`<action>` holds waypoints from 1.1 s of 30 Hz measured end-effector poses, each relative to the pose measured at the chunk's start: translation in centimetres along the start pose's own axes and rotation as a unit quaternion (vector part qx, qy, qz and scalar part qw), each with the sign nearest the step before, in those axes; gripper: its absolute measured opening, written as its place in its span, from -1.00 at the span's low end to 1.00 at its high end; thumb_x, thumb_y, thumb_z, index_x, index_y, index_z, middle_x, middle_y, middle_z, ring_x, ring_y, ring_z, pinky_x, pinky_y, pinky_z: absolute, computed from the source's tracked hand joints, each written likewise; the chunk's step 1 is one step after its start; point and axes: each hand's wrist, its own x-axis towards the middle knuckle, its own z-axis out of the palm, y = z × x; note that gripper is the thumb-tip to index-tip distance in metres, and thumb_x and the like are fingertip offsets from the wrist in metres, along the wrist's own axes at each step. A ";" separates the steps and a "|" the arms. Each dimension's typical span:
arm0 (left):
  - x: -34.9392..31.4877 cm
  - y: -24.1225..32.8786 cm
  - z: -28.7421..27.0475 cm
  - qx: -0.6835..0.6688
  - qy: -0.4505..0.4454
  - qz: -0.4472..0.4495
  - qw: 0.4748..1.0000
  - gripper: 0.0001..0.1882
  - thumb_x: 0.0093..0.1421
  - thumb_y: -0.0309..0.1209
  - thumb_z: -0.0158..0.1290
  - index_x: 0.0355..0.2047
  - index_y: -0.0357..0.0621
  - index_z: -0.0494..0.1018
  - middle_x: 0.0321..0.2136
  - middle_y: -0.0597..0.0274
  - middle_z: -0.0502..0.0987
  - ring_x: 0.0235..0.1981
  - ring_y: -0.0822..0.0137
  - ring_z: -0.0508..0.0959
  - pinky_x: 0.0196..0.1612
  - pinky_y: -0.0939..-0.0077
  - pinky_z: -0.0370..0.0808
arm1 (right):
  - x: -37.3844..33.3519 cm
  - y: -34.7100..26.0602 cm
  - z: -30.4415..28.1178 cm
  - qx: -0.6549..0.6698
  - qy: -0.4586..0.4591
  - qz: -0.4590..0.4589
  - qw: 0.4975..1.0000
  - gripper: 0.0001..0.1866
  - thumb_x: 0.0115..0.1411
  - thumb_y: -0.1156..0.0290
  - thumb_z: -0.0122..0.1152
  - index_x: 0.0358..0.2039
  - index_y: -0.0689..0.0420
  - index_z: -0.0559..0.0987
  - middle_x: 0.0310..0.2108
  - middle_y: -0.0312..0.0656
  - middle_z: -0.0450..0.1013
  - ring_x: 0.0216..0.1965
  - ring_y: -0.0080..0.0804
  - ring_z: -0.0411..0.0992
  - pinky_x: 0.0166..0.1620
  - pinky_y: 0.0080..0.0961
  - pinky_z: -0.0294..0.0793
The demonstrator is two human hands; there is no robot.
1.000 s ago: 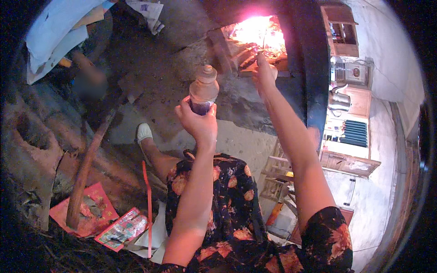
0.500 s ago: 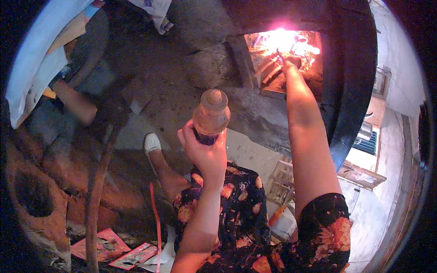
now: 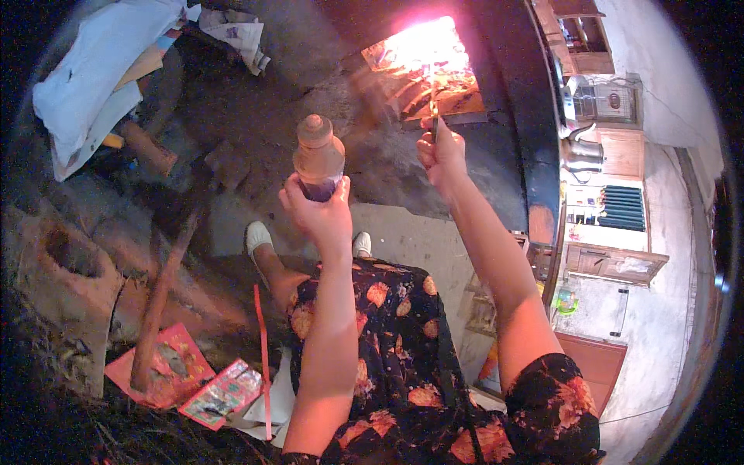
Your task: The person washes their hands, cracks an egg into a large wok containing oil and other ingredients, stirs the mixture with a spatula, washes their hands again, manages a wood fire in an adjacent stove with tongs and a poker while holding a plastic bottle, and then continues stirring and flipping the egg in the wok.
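Observation:
My left hand (image 3: 319,215) is wrapped round the lower part of a cloudy plastic bottle (image 3: 319,155), its domed top pointing away from me. Dark contents show low in the bottle. To the right, my closed right hand (image 3: 446,155) grips a thin rod (image 3: 432,97) that is dark near my fingers. The rod's far end reaches into the glowing opening of a stove, where glare hides its tip. Bright flames (image 3: 434,46) and burning sticks fill that opening. My right hand is just outside the opening's lower edge.
White sheets and cardboard (image 3: 105,85) lie at the upper left, near a short log (image 3: 151,147). A long wooden stick (image 3: 164,302) slants above red printed packets (image 3: 174,364). Along the right, the dark stove edge (image 3: 523,101) borders a metal kettle (image 3: 585,155) and wooden cabinets.
My right hand has drawn back out of the stove opening, and the rod now shows ahead of it. My left hand still holds the bottle. The view has shifted, showing more of the right side.

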 end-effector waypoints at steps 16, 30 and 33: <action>-0.9 0.0 1.2 0.010 -0.059 -0.012 0.998 -0.33 -0.27 -0.40 0.40 -0.13 -0.31 0.33 -0.16 0.01 0.37 -0.09 0.04 0.41 -0.02 0.23 0.36 | 9.5 0.8 2.9 -0.096 0.158 -0.095 0.978 -0.60 -0.05 0.15 0.34 -0.52 0.21 0.41 -0.62 -0.25 0.28 -0.73 -0.50 0.20 -0.72 -0.49 0.12; -0.1 -1.0 1.6 -0.012 -0.032 0.007 0.999 -0.39 -0.27 -0.51 0.37 -0.17 -0.23 0.34 -0.22 0.06 0.34 -0.17 0.04 0.42 -0.09 0.23 0.38 | 2.8 -1.0 1.9 0.026 0.030 -0.052 0.998 -0.78 0.09 0.29 0.18 -0.48 0.13 0.37 -0.62 -0.31 0.22 -0.72 -0.53 0.18 -0.72 -0.59 0.09; -0.4 -0.9 1.2 0.007 -0.027 0.004 1.000 -0.34 -0.28 -0.44 0.40 -0.16 -0.31 0.34 -0.22 0.06 0.36 -0.17 0.11 0.43 -0.08 0.26 0.38 | -2.3 -1.0 0.8 0.024 -0.001 0.000 1.000 -0.80 0.07 0.36 0.14 -0.56 0.04 0.29 -0.75 -0.44 0.04 -0.79 -0.67 -0.02 -0.74 -0.62 -0.16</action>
